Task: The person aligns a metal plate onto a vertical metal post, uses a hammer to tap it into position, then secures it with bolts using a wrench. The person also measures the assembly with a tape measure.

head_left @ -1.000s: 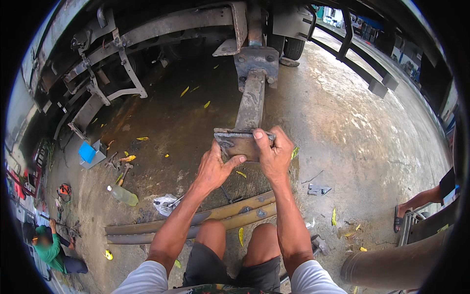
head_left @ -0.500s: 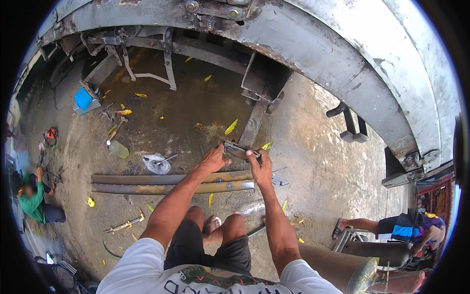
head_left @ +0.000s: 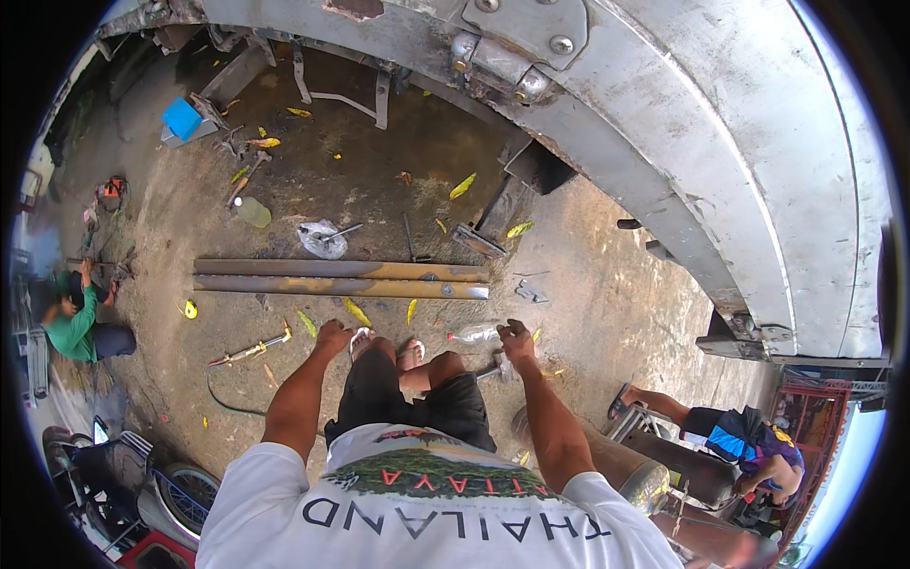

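Note:
My left hand [head_left: 332, 338] hangs in the air beside my left knee, loosely curled, with nothing visible in it. My right hand [head_left: 516, 343] hovers beside a clear plastic bottle [head_left: 477, 334] with a red cap, its fingers bent but apart, and I see nothing held. A hammer [head_left: 502, 366] lies just below that hand, partly hidden by the arm. Ahead of me, two long steel strips [head_left: 341, 277] lie side by side on the concrete. A short dark metal piece [head_left: 479, 241] rests on the ground past their right end.
A large grey metal vehicle frame [head_left: 654, 123] arches across the top. A cutting torch [head_left: 251, 349] with a hose lies left; a plastic bag [head_left: 323, 240] lies beyond the strips. Gas cylinders [head_left: 621, 465] are at lower right. One person [head_left: 81, 322] squats far left, another [head_left: 744, 446] bends at right.
Both hands have let go of the dark metal piece, which now lies on the ground. They have drawn back toward my knees and moved apart. The view has shifted.

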{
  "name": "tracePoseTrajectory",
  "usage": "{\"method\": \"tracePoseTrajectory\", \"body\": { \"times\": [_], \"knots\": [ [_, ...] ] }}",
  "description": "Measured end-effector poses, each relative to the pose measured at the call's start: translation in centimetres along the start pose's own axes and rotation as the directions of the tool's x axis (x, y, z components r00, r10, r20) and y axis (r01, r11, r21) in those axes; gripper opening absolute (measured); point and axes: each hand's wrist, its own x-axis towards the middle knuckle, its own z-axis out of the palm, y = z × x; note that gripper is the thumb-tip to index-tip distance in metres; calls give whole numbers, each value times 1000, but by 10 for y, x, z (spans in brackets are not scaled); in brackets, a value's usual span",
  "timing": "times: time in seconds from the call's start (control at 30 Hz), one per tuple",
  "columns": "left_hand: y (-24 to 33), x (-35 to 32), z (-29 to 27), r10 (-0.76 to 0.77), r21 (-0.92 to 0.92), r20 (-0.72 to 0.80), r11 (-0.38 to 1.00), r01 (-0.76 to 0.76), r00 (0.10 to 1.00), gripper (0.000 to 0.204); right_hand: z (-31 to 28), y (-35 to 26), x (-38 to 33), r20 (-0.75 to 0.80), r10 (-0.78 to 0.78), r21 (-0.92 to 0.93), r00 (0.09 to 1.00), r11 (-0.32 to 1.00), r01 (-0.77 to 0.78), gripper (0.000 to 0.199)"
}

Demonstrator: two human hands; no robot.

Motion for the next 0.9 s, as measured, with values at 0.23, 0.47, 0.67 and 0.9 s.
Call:
{"method": "tracePoseTrajectory", "body": {
  "times": [0.23, 0.47, 0.67, 0.9],
  "knots": [
    [-242, -216, -23, -575, -87, 244, 789, 609, 781, 53, -20, 63, -254, 422, 630, -19, 652, 725, -688, 33],
    [-212, -248, -65, -248, -40, 505, 950, 309, 827, 47, -20, 32, -327, 340, 609, 258, 717, 672, -694, 30],
    [-35, -140, -150, -87, -370, 144, 919, 135, 986, 27, 8, 2, -277, 288, 493, 579, 821, 593, -559, 40],
    [30, -86, -221, 133, -325, -70, 934, -149, 989, 35, 20, -18, -284, 201, 437, 669, 877, 593, -449, 40]
  ]
}}
